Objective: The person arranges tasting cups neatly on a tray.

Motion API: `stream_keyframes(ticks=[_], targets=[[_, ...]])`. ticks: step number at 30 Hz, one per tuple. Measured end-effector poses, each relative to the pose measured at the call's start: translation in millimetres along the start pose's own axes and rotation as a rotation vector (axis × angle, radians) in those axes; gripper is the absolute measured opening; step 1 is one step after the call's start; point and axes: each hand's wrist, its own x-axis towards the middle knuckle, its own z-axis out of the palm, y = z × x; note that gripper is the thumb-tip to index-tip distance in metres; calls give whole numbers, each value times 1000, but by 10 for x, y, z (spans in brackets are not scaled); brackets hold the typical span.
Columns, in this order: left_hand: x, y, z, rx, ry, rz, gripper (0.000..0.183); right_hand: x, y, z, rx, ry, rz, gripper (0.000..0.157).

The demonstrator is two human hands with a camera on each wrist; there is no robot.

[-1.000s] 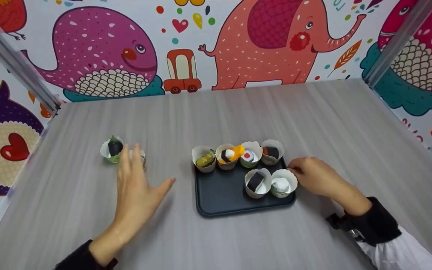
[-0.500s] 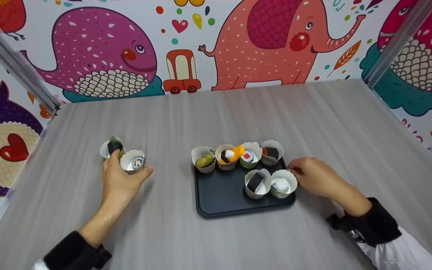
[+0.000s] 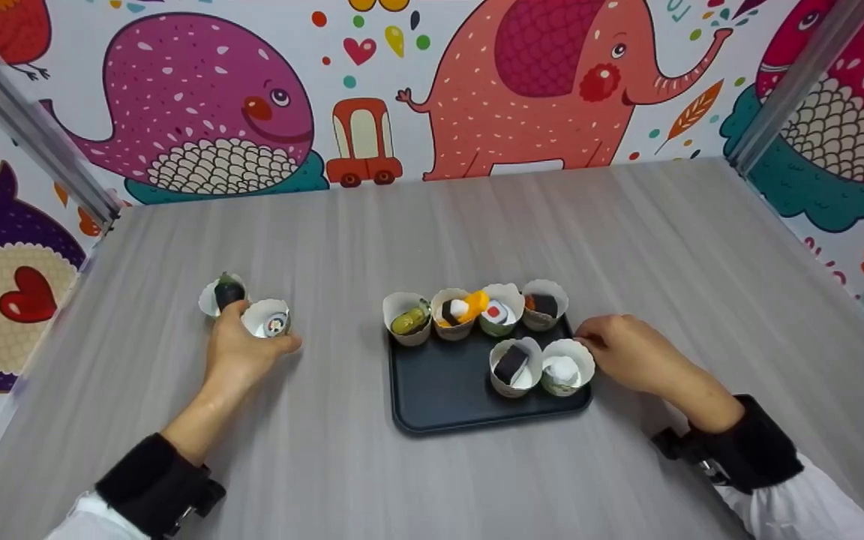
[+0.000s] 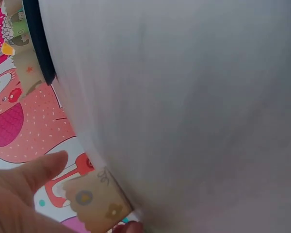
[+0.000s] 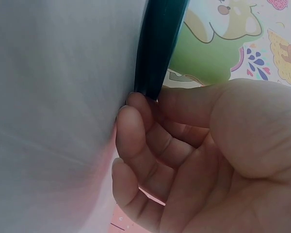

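Observation:
My left hand curls around a paper cup that holds a toy sushi roll. In the left wrist view the cup lies between the thumb and a fingertip at the bottom edge. Just behind the fingers stands another paper cup with a toy eggplant. My right hand pinches the right edge of a dark tray; the right wrist view shows thumb and finger at the tray rim.
Along the tray's back side stand paper cups with a green piece, a yellow-topped piece, a white-and-red roll and a dark piece. Two cups in front hold a black piece and a white piece. Printed walls border the table.
My left hand has come down and left, from spread fingers above the cups to curling around the sushi-roll cup. The right hand and tray have stayed put.

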Motion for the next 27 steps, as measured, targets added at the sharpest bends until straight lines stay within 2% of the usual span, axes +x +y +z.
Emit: stream_keyframes(ticks=[5,13,20,27], targets=[[48,7,38,-8,3,-19,98,0,4,-2,5,-4,4,10],[87,-1,70,65,5,-1,83,-4,2,-7,12,-13,29,10],[69,23,78,95,37,43,70,-4,6,-5,5,-5,21,10],[12,46,54,118,56,86,72,-7,2,-13,2,-7,19,10]])
